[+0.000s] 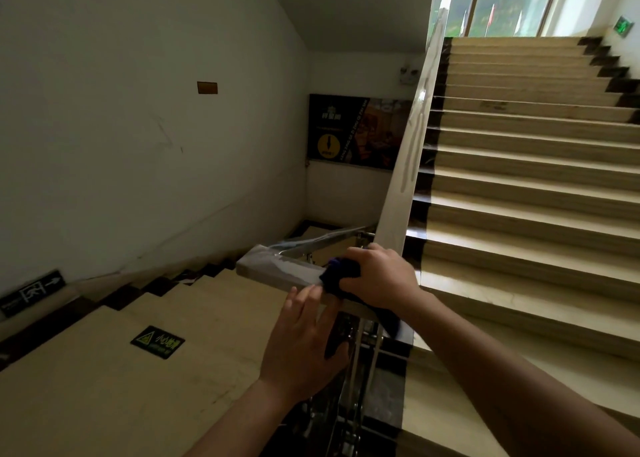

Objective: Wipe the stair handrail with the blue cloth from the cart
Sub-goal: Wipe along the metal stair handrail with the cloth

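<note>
Since the wiping stands at the landing turn, entries run near to far.

- Left hand (304, 335), 6 o'clock: fingers straight and spread wide, tips resting on the near edge of the handrail (277, 266). It holds nothing.
- Right hand (381, 276), 5 o'clock: fingers curled over the blue cloth (337, 276), pressing it onto the rail top just beyond the left fingertips.
- Blue cloth: dark blue and bunched under the palm. One tail hangs off the near side of the rail.
- Handrail: pale, flat-topped and glossy. A short level section at the turn leads to a long run climbing toward 1 o'clock beside the stairs (519, 165). Streaks show on the climbing run.
- Method, as judged: spread the cloth flatter under an even palm and fold it over both rail edges. Draw it up the slope in long overlapping passes, and gather the tail clear of the balusters below.
- Beyond: poster (353, 130) at 12 o'clock, window (502, 2) at 1 o'clock.
</note>
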